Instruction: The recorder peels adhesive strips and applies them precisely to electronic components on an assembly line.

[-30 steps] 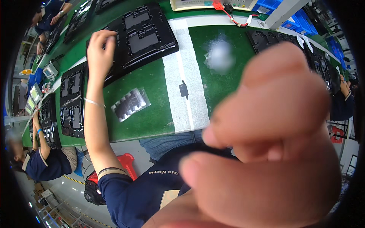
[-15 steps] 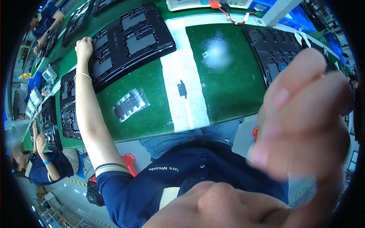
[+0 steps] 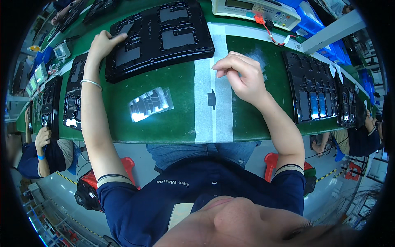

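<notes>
My left hand (image 3: 105,43) is at the left end of a thick black tray (image 3: 150,41), fingers bent and thumb stretched out to the right over the tray. The thumb's tip overlaps a tilted grey piece (image 3: 128,29) there; I cannot tell whether I have hold of it. The tray sits toward the far edge of the green desk (image 3: 173,131), left of its middle, with other flat grey pieces (image 3: 179,39) lying in its pockets.

My right hand (image 3: 245,78) is over the desk, just right of the tray, fingers curled loosely and pointing left. I see nothing in it, though I cannot tell whether the fingertips meet.

A white strip (image 3: 203,119) runs from the desk's near edge toward the far one, and a small black piece (image 3: 211,99) lies on it, on the near side of my right hand. Left of the strip, a shiny clear sheet (image 3: 151,104) with dark patches lies between the tray and the near edge. Another black tray with pockets stands well to the right; a meter (image 3: 255,10) sits by the far edge.
</notes>
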The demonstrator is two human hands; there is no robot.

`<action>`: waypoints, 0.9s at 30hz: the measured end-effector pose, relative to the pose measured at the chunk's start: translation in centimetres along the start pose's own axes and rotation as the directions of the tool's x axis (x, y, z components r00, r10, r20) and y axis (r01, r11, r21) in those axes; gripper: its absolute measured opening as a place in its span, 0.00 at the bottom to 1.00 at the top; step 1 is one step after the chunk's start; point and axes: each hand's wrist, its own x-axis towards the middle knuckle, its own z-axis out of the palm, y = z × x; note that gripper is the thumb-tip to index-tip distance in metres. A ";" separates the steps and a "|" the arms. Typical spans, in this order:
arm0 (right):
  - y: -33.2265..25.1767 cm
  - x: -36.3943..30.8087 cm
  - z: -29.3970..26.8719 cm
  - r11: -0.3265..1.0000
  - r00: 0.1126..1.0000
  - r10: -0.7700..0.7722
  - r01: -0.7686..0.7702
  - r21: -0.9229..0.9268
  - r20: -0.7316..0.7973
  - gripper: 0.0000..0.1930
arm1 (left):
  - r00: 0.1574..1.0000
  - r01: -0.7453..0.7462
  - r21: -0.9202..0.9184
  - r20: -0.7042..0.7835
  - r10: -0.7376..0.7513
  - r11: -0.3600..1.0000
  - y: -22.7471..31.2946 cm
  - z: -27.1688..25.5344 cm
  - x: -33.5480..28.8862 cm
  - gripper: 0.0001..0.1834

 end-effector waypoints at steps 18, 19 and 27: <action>0.6 -0.8 0.3 0.996 0.988 0.083 -0.084 0.005 0.133 0.13 | 0.999 -0.035 -0.018 -0.010 0.035 0.999 -1.1 2.9 3.3 0.34; 0.6 -0.9 0.3 0.997 0.988 0.081 -0.082 0.001 0.130 0.13 | 0.999 -0.047 0.049 -0.019 0.048 0.998 -0.7 3.0 3.6 0.32; 0.7 -1.2 0.5 0.997 0.983 0.073 -0.069 -0.031 0.166 0.11 | 0.984 -0.009 -0.043 0.176 0.016 0.999 -2.8 3.5 6.9 0.37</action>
